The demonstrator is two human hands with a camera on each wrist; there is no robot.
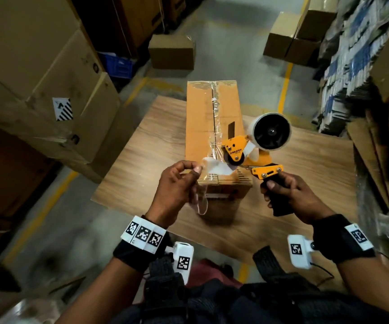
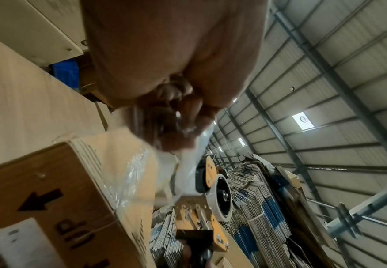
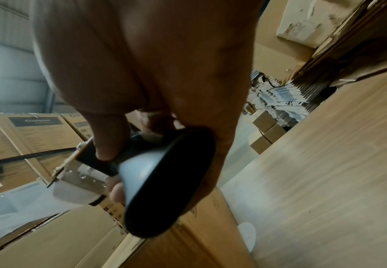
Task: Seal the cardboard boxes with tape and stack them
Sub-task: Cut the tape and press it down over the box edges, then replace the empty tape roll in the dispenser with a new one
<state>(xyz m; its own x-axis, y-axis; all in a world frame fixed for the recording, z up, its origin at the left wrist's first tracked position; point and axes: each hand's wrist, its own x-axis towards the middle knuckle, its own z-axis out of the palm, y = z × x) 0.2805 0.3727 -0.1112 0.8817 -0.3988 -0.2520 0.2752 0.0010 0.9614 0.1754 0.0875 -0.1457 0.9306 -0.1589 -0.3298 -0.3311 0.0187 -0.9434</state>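
On the wooden table stands a long cardboard box, with its short end near the person. Clear tape already runs along the slit on top, from the far end toward the near end. The right hand has its fingers wrapped tight round the black handle of a yellow tape gun, which hangs just over the near end of the box. The left hand pinches the loose end of tape between thumb and fingers, pulling it off the roller. The tape looks thin, floppy and very sticky, so it would likely curl and stick to itself; holding it by the very tip and keeping it pulled flat seems best. The box looks stiff but light enough to lift, best taken by its two long sides. The tape gun has black letters on its yellow side, too small to read. In the left wrist view, the end of the box shows a black arrow and the word "up". A big carton to the left has a striped sticker.
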